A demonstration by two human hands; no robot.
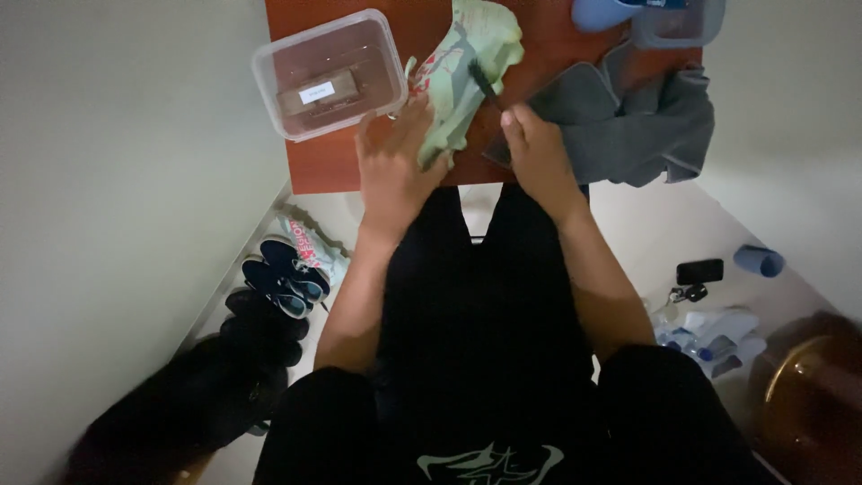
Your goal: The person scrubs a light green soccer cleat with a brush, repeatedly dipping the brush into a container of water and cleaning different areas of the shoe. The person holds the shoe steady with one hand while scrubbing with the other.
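Note:
A pale green sports shoe (467,63) with red markings lies on the reddish-brown table (323,166). My left hand (393,157) grips its near end, fingers wrapped around the heel. My right hand (537,148) holds a thin dark brush-like tool (485,83) whose tip rests against the shoe's side. Both forearms reach up from my lap.
A clear plastic box (328,74) with a small item inside stands left of the shoe. A grey cloth (628,121) hangs off the table's right side. Several shoes (287,278) line the floor at left. A phone (699,270), keys and bottles lie on the floor at right.

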